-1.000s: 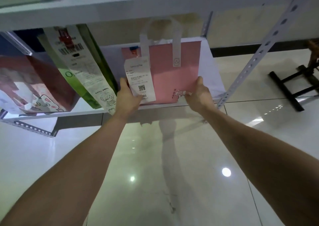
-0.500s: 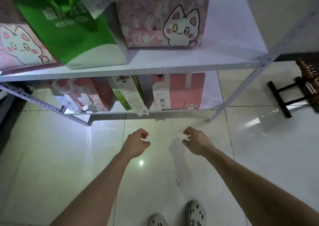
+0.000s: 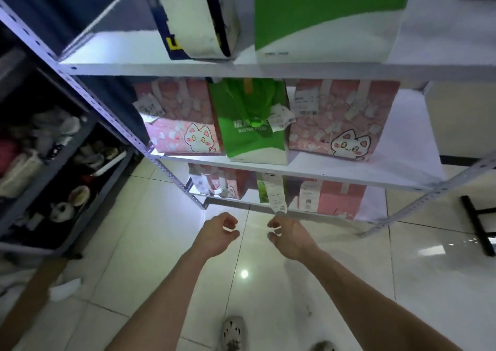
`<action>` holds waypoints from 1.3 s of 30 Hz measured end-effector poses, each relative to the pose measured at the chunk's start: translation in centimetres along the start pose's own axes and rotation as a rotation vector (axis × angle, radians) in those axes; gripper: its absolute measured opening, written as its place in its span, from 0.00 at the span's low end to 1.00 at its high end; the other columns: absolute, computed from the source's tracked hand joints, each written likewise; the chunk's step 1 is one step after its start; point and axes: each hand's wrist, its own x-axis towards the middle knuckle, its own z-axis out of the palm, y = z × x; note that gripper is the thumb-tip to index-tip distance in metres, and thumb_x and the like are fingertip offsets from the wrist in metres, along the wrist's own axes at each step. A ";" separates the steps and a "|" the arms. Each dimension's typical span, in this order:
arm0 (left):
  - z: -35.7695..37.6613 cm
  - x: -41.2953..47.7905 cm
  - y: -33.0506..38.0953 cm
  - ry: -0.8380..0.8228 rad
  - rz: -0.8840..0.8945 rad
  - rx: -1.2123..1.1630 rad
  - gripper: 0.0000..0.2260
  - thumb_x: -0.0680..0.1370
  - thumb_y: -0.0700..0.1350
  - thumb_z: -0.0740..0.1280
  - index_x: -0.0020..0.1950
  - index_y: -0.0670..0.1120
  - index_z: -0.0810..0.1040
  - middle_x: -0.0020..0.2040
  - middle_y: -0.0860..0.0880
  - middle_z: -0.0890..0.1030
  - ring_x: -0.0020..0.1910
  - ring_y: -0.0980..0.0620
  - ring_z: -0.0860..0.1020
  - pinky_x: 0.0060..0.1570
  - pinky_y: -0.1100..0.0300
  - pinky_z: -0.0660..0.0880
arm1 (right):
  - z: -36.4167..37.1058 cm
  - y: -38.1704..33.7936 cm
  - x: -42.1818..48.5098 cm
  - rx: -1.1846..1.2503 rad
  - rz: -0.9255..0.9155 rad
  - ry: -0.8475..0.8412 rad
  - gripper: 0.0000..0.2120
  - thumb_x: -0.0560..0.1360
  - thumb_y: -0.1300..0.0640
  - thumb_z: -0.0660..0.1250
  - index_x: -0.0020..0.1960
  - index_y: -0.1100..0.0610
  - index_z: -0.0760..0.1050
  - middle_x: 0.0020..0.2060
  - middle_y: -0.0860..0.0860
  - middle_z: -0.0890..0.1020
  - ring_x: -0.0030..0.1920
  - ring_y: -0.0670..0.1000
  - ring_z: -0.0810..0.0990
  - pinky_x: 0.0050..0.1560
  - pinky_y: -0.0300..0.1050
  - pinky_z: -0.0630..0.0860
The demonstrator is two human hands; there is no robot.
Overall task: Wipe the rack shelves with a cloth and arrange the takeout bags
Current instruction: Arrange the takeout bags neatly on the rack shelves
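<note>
Middle shelf, front edge: left cat bag, green bag, right cat bag, contents hidden. Left hand, right hand: fingers loosely curled, empty

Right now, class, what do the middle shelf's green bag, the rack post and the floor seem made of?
Green bag: probably non-woven fabric, matte; its top crumples softly. Rack post: likely painted metal, dull grey; a row of punched holes. Floor: seemingly glazed tile, glossy; grout lines and a mirrored lamp.
</note>
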 end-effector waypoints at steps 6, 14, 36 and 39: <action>-11.0 1.4 -2.5 0.084 0.010 0.014 0.08 0.78 0.46 0.76 0.56 0.50 0.83 0.54 0.55 0.87 0.50 0.53 0.86 0.47 0.58 0.80 | 0.2 -10.6 3.2 -0.018 -0.046 0.044 0.14 0.82 0.51 0.68 0.66 0.52 0.79 0.62 0.48 0.83 0.60 0.51 0.82 0.64 0.50 0.79; -24.0 5.9 -3.6 0.075 0.092 0.021 0.08 0.79 0.43 0.75 0.57 0.45 0.81 0.55 0.47 0.87 0.50 0.43 0.84 0.56 0.45 0.83 | -0.2 -22.1 7.2 0.064 -0.012 0.148 0.12 0.81 0.55 0.70 0.63 0.55 0.81 0.59 0.51 0.84 0.57 0.53 0.82 0.61 0.50 0.80; -28.2 24.5 -9.1 0.393 0.046 -0.171 0.20 0.81 0.43 0.71 0.73 0.43 0.74 0.66 0.46 0.83 0.63 0.44 0.82 0.60 0.56 0.75 | 1.0 -24.0 27.8 0.072 0.280 0.482 0.27 0.78 0.53 0.74 0.69 0.64 0.66 0.64 0.63 0.79 0.64 0.65 0.79 0.62 0.54 0.77; -27.4 24.1 -9.9 0.394 0.045 -0.169 0.16 0.82 0.43 0.70 0.69 0.44 0.76 0.62 0.48 0.84 0.59 0.45 0.82 0.57 0.56 0.74 | 1.8 -23.9 27.3 0.069 0.275 0.460 0.28 0.78 0.53 0.74 0.69 0.62 0.64 0.60 0.62 0.82 0.60 0.64 0.82 0.59 0.55 0.79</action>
